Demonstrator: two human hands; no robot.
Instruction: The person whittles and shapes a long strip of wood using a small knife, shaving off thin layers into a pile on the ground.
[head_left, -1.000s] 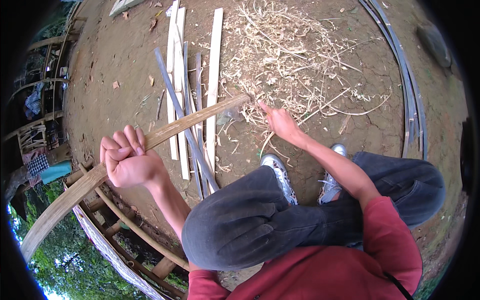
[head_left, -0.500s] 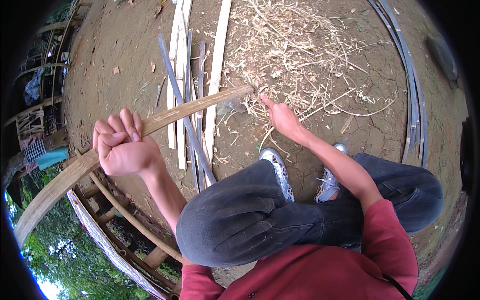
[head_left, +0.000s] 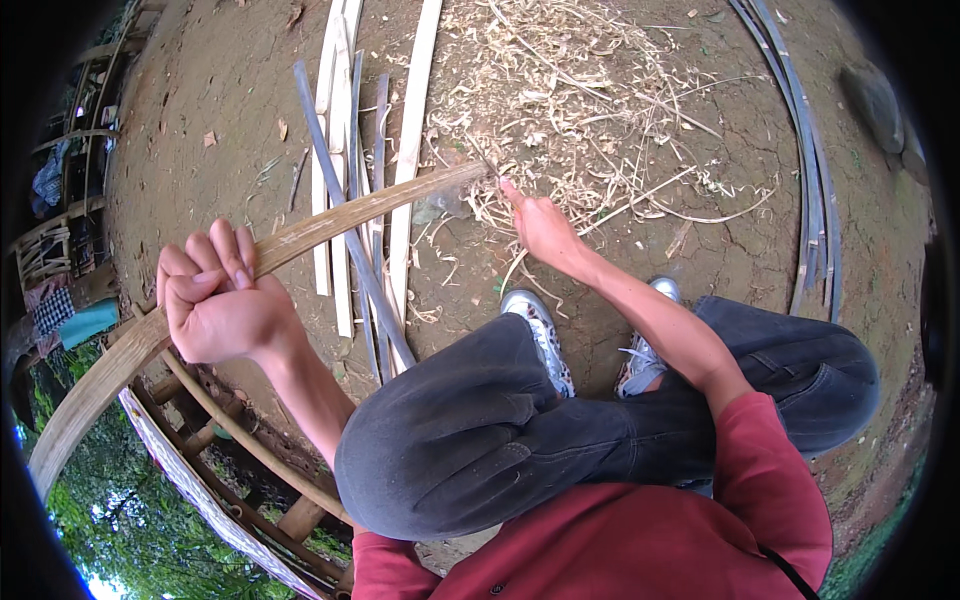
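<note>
My left hand (head_left: 222,292) is closed around a long, flat tan bamboo strip (head_left: 340,219), palm turned up. From the lower left, the strip slants up across the ground to the middle of the view. At its far end is my right hand (head_left: 546,232), with the index finger stretched along and the other fingers curled in. A thin dark edge shows beside that fingertip, at the strip's end. It looks like part of a narrow blade, but the rest is hidden by the hand. Pale curled shavings (head_left: 560,110) lie on the ground just beyond.
Pale split strips (head_left: 408,160) and a dark strip (head_left: 345,200) lie beneath the held strip. More dark strips (head_left: 808,150) lie at the right, near a grey stone (head_left: 872,108). My bent knees (head_left: 440,440) are close below. A bamboo frame (head_left: 240,440) stands at the lower left.
The whole view has shifted slightly, so everything sits a little further left. Both hands keep nearly the same places on the strip.
</note>
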